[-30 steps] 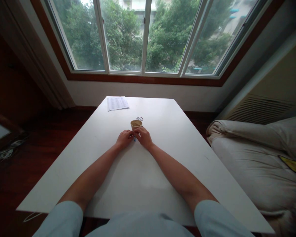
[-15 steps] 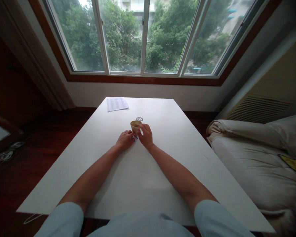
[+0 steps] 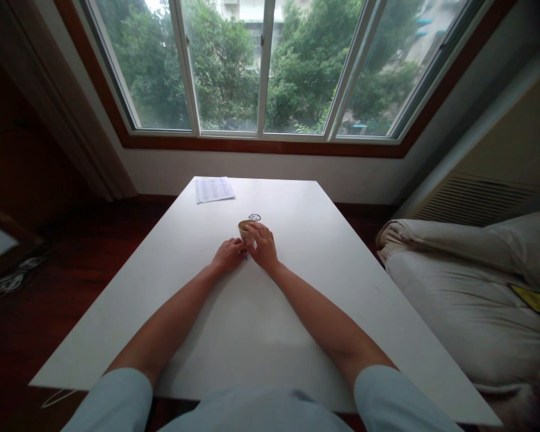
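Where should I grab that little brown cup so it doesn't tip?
Grip the cup around its side wall, near the middle, coming from the right, where the right hand already touches it. It stands upright, open mouth up, and looks narrower at the bottom, so a wrap-around grip probably suits it better than pinching the thin rim. The left hand rests beside its base.

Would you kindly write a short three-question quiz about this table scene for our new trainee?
1. True or false: the right hand touches the paper cup.
2. Which corner of the table holds the printed sheet: A far left, B near right?
3. Fill in: the left hand rests on the ___.

Key: 1 true; 2 A; 3 table.
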{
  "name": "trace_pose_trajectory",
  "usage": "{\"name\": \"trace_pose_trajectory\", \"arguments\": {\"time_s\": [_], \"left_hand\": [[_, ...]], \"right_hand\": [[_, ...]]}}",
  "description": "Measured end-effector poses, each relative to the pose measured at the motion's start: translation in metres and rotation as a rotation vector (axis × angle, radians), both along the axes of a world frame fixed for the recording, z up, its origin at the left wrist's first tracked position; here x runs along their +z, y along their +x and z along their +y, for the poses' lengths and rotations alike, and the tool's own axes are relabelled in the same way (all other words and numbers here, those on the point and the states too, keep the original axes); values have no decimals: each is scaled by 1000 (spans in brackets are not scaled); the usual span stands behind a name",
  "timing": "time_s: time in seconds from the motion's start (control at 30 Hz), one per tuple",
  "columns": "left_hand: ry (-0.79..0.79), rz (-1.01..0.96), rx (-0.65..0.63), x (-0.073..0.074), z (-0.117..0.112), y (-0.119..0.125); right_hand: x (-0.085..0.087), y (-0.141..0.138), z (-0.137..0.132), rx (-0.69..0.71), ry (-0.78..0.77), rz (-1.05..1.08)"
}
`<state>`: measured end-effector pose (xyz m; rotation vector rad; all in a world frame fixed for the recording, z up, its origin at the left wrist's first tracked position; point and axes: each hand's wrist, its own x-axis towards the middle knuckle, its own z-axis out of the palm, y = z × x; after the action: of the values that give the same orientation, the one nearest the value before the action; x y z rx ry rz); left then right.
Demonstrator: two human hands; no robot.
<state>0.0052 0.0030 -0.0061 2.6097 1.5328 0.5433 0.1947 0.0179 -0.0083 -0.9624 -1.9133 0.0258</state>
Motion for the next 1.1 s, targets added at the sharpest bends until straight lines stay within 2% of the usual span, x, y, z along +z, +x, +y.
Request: {"name": "trace_pose_trajectory", "arguments": {"time_s": [0.17, 0.33, 0.47, 0.63, 0.83, 1.1], "left_hand": [[-1, -14, -3, 0, 0, -1], [14, -58, 29, -5, 2, -4], [27, -80, 40, -9, 5, -7], [20, -66, 54, -8, 5, -7], [-1, -59, 57, -4, 2, -6], [9, -49, 58, -7, 2, -5]], "right_hand": [[6, 1, -6, 27, 21, 33], [14, 1, -12, 34, -18, 40], [17, 0, -14, 31, 7, 23], [14, -1, -15, 77, 34, -7], [6, 1, -12, 111, -37, -87], [-3, 3, -6, 135, -114, -122]]}}
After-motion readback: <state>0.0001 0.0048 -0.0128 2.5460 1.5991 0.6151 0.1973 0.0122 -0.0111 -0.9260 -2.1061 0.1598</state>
